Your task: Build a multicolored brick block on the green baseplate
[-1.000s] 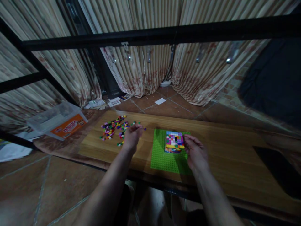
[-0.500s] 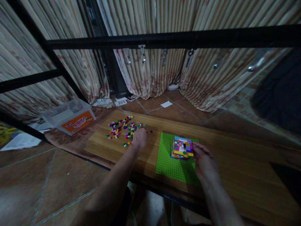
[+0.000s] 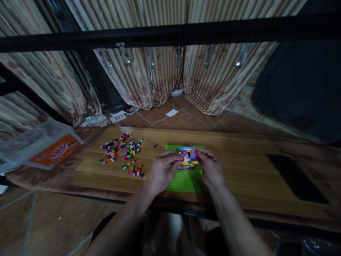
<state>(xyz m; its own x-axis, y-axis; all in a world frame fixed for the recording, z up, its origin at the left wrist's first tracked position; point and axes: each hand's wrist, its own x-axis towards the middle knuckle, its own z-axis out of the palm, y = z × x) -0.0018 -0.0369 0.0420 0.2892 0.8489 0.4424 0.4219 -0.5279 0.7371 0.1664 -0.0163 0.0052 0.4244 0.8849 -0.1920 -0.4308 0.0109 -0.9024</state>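
Head | brick block [image 3: 188,160] — boxy, multicoloured, yellow front row | on green baseplate [image 3: 185,183]

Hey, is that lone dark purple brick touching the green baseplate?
Apart. The head view shows wooden tabletop between the dark purple brick and the left edge of the green baseplate.
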